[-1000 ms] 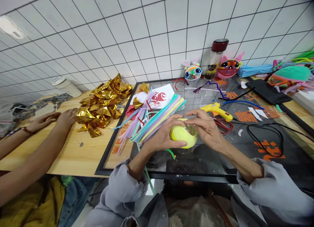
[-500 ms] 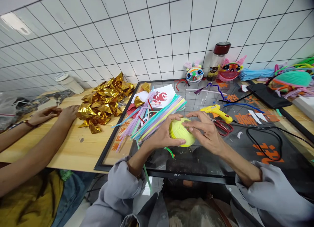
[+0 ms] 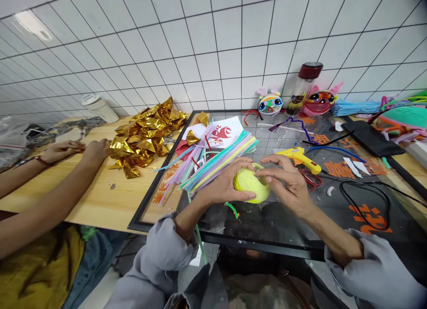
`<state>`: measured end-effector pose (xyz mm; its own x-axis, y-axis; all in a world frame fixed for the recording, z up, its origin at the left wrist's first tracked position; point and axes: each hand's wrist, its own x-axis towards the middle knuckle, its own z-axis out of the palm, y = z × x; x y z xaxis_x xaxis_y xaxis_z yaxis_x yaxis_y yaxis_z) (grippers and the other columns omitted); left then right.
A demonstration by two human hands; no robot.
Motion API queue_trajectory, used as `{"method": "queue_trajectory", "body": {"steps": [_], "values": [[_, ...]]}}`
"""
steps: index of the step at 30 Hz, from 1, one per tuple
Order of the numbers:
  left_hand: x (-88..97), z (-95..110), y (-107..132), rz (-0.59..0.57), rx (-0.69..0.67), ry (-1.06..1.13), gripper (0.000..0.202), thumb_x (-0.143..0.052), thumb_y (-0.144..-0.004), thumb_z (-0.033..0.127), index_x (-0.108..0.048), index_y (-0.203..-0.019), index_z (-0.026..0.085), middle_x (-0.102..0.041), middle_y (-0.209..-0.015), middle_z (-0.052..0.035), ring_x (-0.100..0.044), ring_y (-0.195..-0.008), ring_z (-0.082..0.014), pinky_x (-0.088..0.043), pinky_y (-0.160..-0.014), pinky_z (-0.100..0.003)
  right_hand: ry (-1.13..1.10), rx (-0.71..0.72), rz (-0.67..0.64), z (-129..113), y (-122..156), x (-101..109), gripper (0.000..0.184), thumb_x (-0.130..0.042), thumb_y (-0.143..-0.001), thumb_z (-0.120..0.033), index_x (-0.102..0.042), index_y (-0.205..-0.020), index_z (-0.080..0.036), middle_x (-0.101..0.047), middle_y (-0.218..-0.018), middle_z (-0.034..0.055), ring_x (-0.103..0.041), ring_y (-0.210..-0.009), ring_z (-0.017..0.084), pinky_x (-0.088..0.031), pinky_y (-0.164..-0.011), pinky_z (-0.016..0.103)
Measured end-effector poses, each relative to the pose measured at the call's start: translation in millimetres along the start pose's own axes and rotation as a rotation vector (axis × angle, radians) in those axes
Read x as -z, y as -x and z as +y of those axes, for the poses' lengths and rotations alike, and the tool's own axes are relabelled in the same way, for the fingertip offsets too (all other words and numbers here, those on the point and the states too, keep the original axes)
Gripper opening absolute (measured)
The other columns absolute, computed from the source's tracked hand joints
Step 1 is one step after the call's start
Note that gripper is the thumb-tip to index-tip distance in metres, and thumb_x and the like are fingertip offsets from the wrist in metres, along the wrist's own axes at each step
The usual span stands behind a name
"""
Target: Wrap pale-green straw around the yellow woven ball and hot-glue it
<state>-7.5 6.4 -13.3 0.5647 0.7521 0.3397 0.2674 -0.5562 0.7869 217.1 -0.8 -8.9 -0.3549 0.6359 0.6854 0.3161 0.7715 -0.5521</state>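
Note:
A rounded yellow ball (image 3: 252, 186), apparently wound from pipe cleaners, is raised above the dark glass-topped board. My left hand (image 3: 225, 182) wraps round its left side, thumb in front and fingers over the top. At its upper right edge, the fingertips of my right hand (image 3: 285, 180) pinch against the yellow windings; any loose end there is too small to see. Behind my left hand lies a bundle of pastel pipe cleaners (image 3: 225, 155). A yellow hot glue gun (image 3: 300, 159) and red-handled scissors (image 3: 311, 180) lie beyond my right hand, the scissors partly hidden.
A green pipe-cleaner scrap (image 3: 232, 210) lies below the ball. Gold foil pieces (image 3: 147, 133) are heaped at left, near another person's hands (image 3: 95, 150). Against the wall stand a bottle (image 3: 302, 93) and two decorated animal faces (image 3: 269, 103). A black cable (image 3: 363, 183) loops at right.
The view has shifted slightly. The ball has turned a little, and a hollow now shows at its upper right. My right fingers have drawn back to that edge.

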Motion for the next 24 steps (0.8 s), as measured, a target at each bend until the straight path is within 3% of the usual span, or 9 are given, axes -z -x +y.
{"method": "queue_trajectory", "body": {"steps": [3, 10, 24], "values": [[0.3, 0.1, 0.3, 0.005, -0.001, 0.007, 0.059, -0.084, -0.075, 0.040, -0.053, -0.122, 0.021, -0.053, -0.142, -0.0145, -0.048, -0.141, -0.0310, -0.037, -0.121, -0.050, 0.010, -0.034, 0.036, 0.8, 0.0, 2.3, 0.026, -0.054, -0.094, -0.012, -0.074, -0.103, -0.027, -0.063, -0.117, 0.0078, -0.060, -0.112, 0.024, -0.047, -0.093, 0.043], [0.2, -0.2, 0.5, 0.006, -0.020, 0.011, 0.057, -0.083, -0.075, 0.039, -0.054, -0.121, 0.021, -0.053, -0.140, -0.0146, -0.049, -0.139, -0.0319, -0.037, -0.119, -0.052, 0.138, 0.045, -0.030, 2.3, 0.8, -0.5, 0.028, -0.053, -0.093, -0.011, -0.073, -0.106, -0.026, -0.061, -0.123, 0.0092, -0.058, -0.117, 0.027, -0.044, -0.094, 0.047], [-0.2, -0.2, 0.1, -0.006, -0.024, -0.018, 0.057, -0.083, -0.075, 0.041, -0.053, -0.120, 0.022, -0.053, -0.141, -0.0144, -0.050, -0.139, -0.0319, -0.038, -0.120, -0.053, 0.200, 0.032, -0.045, -3.9, 0.6, -3.8, 0.028, -0.049, -0.095, -0.012, -0.072, -0.100, -0.025, -0.064, -0.124, 0.0093, -0.060, -0.115, 0.027, -0.043, -0.091, 0.046]]}}
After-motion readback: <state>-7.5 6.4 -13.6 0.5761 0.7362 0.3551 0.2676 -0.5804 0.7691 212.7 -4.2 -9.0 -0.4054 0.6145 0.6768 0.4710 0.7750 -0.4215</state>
